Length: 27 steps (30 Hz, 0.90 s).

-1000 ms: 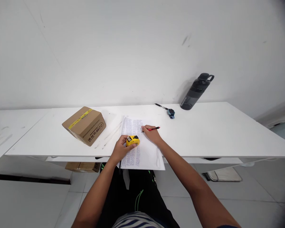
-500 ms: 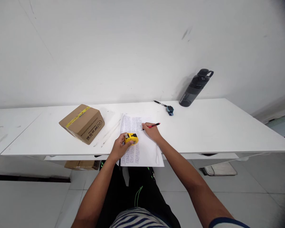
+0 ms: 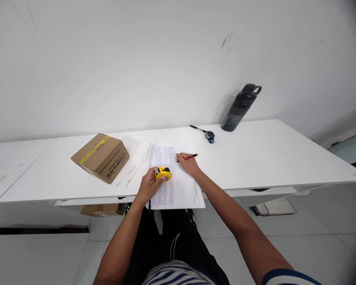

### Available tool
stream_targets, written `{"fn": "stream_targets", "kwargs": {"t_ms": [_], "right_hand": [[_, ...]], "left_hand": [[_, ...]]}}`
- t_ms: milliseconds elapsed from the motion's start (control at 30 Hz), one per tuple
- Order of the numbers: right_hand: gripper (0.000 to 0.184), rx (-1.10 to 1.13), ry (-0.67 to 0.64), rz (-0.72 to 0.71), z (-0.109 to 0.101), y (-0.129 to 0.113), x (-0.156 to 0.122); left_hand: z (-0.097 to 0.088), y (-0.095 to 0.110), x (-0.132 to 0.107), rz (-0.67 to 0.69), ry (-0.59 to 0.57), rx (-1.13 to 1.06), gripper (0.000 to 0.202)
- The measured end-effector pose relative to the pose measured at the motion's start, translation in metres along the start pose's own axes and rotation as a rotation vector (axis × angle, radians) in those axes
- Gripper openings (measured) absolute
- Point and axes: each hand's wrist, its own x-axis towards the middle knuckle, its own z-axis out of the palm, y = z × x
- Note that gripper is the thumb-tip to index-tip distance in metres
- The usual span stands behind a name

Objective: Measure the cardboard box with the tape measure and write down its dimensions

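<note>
My left hand (image 3: pixel 148 184) is closed around a yellow and black tape measure (image 3: pixel 163 174), held over the lower left part of a paper sheet (image 3: pixel 184 192). Columns of small handwriting cover the sheet's left side, and its near edge hangs past the table edge. In my right hand (image 3: pixel 188 164) is a red and black pen (image 3: pixel 191 156), its tip down at the paper just right of the writing. A black strap hangs below my left hand at the table edge.
A taped cardboard box (image 3: pixel 102 158) stands on the white table (image 3: pixel 255 158) at left. Behind the paper lie a black pen (image 3: pixel 197 128) and a blue-black watch (image 3: pixel 210 137). A dark bottle (image 3: pixel 239 109) stands by the wall. Another carton (image 3: pixel 102 209) is under the table.
The view has turned slightly, so the bottle, watch and box sit a little further left. Both hands keep their holds, with hardly any movement over the paper.
</note>
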Motion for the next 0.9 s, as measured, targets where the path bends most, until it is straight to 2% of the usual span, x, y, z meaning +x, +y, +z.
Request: {"fn": "stream_targets", "kwargs": {"t_ms": [300, 533, 667, 767, 833, 900], "right_hand": [[0.040, -0.022, 0.039, -0.001, 0.000, 0.002, 0.000], [0.040, -0.054, 0.035, -0.020, 0.001, 0.004, 0.000], [0.033, -0.100, -0.023, -0.104, -0.002, -0.002, -0.002], [0.021, -0.258, -0.098, -0.215, -0.005, -0.008, -0.002], [0.026, -0.402, -0.108, -0.261, -0.005, -0.015, -0.005], [0.034, -0.466, -0.067, -0.303, -0.004, -0.028, -0.014]], "left_hand": [[0.000, 0.000, 0.000, -0.025, 0.001, 0.036, 0.050], [0.001, 0.001, -0.002, 0.010, 0.004, 0.060, 0.045], [0.004, 0.003, -0.008, 0.069, 0.071, 0.272, 0.046], [0.006, 0.006, -0.015, 0.119, 0.141, 0.390, 0.045], [0.007, 0.007, -0.019, 0.163, 0.193, 0.428, 0.043], [0.009, 0.004, -0.021, 0.232, 0.260, 0.458, 0.041]]}}
